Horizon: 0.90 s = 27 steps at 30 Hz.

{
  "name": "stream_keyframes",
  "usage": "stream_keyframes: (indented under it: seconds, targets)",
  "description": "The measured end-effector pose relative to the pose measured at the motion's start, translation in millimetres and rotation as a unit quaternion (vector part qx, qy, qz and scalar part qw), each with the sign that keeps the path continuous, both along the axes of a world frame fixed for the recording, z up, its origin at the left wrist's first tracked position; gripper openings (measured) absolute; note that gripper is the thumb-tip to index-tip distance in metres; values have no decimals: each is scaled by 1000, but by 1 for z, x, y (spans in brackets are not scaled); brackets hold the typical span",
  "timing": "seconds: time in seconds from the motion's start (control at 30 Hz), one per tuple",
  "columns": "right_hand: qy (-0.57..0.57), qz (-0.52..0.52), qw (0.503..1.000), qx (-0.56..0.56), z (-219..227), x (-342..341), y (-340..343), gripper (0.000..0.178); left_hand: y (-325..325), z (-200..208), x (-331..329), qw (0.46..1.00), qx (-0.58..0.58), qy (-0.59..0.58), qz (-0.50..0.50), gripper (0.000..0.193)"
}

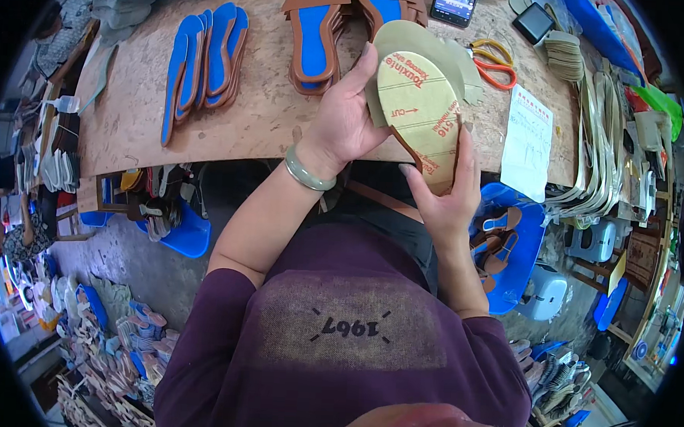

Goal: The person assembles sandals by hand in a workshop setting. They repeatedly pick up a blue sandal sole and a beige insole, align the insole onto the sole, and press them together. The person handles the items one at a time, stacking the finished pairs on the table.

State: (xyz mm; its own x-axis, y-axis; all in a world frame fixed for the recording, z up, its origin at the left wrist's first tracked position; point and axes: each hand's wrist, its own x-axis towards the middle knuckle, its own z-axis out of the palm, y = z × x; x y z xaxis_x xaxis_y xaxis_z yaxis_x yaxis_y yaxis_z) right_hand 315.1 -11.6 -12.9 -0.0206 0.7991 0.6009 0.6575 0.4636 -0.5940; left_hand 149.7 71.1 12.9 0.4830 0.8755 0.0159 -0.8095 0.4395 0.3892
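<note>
Over the table's near edge I hold a shoe insole (423,102) with a pale yellow, red-printed backing and a brown rim at its narrow end. My left hand (344,122), a green bangle on its wrist, grips it from the left side, thumb along the wide end. Plain olive sole-shaped pieces (395,36) lie behind that wide end; whether they are held too I cannot tell. The narrow end sits between the thumb and fingers of my right hand (448,191). Just beyond are stacked brown insoles with blue tops (314,44).
More blue-topped insoles (188,62) stand in rows on the left of the wooden table (132,128). Orange-handled scissors (495,71), a phone (454,5) and a written paper sheet (527,141) lie to the right. A blue bin (519,259) with shoe parts stands beside my right arm.
</note>
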Motion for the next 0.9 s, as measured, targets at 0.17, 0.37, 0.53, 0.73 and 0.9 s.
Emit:
stream_keyframes:
  seconds: [0.17, 0.37, 0.53, 0.73, 0.9]
  targets:
    - [2, 8, 1000, -9, -2, -4, 0, 87, -1, -1, -2, 1000, 10, -4, 15, 56]
    - [-7, 4, 1000, -9, -3, -2, 1, 88, 3, -8, -7, 995, 14, -88, -49, 56]
    - [-9, -6, 1000, -17, -5, -2, 0, 88, 0, -5, -3, 1000, 5, -12, -19, 54]
    - [-9, -6, 1000, -4, -6, -2, 0, 87, 4, -12, -4, 994, 27, -88, -59, 52]
    - [-2, -4, 1000, -8, -6, -3, -1, 87, 1, -9, -2, 1000, 4, -29, -10, 55]
